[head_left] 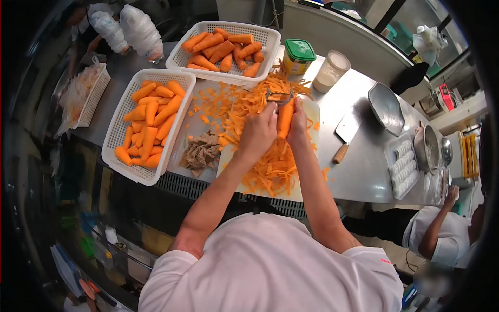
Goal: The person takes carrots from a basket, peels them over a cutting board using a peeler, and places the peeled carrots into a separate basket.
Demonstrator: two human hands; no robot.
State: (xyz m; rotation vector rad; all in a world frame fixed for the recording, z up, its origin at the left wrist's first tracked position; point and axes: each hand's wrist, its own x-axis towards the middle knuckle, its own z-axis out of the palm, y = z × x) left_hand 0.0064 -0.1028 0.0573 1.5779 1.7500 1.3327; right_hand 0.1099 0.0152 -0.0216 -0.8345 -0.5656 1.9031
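Note:
My left hand [258, 130] is closed round a peeler [279, 97], whose head lies against the upper end of an orange carrot [285, 118]. The carrot is in my right hand [298, 125], its length pointing away from me. Beneath both hands, orange peelings [270, 169] are heaped over a pale cutting board [311, 110]. A white basket [179, 125] of smooth orange carrots stands to the left. Behind it, another white basket [174, 61] holds carrots with a darker, rougher surface.
A brown crumpled cloth [201, 152] lies left of the board. Rightward are a green-lidded tub [299, 56], a jar [331, 72], a cleaver [348, 127], a metal tray [386, 109] and a tray of white rolls [403, 169]. A person [439, 231] stands at right, another at upper left.

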